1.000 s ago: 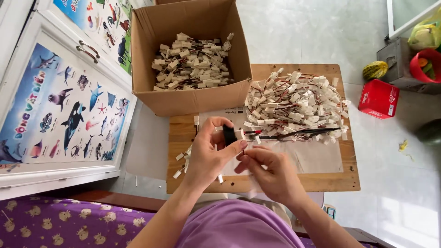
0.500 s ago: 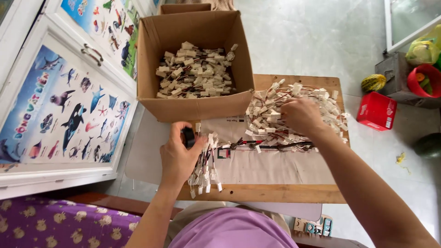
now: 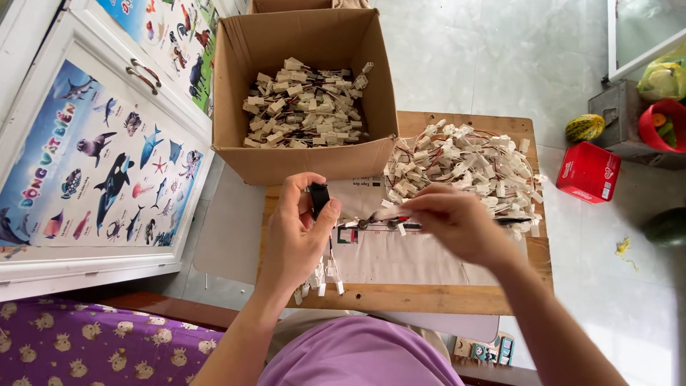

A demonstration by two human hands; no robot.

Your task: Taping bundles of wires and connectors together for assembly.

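Observation:
My left hand [image 3: 296, 232] grips a small black part [image 3: 319, 197] between thumb and fingers, with a bundle of thin wires and white connectors [image 3: 323, 279] hanging below it. My right hand [image 3: 457, 221] pinches one white connector [image 3: 386, 211] and holds it just right of the black part. Both hands hover over a small wooden table [image 3: 429, 297] covered with a sheet of brown paper [image 3: 400, 254]. A heap of white connectors with red and black wires [image 3: 464, 168] lies on the table's far right.
An open cardboard box [image 3: 307, 154] holding several wired connectors [image 3: 307, 107] stands at the table's far left. White cabinet doors with sea-animal posters [image 3: 100, 164] are on the left. A red box [image 3: 588, 171], a red bowl [image 3: 661, 125] and a melon [image 3: 584, 128] sit on the tiled floor at right.
My right hand has come back from the connector heap toward my left hand, now carrying one white connector. My left hand has stayed over the table's near left with the black part.

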